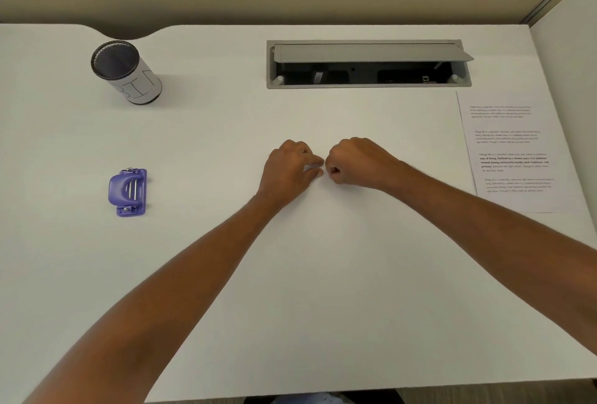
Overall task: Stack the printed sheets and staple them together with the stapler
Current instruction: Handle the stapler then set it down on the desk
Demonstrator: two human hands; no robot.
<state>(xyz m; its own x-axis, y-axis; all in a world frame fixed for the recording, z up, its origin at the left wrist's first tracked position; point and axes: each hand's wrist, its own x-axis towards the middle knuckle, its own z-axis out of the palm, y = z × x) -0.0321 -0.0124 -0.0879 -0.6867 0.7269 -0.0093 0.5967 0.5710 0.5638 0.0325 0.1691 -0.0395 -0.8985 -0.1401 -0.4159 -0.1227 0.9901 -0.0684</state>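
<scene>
The printed sheets [513, 151] lie in a loose pile at the desk's right edge, text facing up, slightly fanned. A purple stapler [128, 192] sits on the left side of the desk, far from both hands. My left hand [290, 167] and my right hand [355, 161] rest knuckles-up in the middle of the desk, fingertips almost meeting. The right hand is a closed fist. The left hand's thumb and fingers are pinched together, with a pale spot between them that is too small to identify. Neither hand touches the sheets or the stapler.
A black mesh cup [124, 72] wrapped in paper marked "BIN" stands at the back left. A grey cable hatch [368, 64] with its lid raised is set into the desk at the back. A partition wall [568, 48] borders the right side.
</scene>
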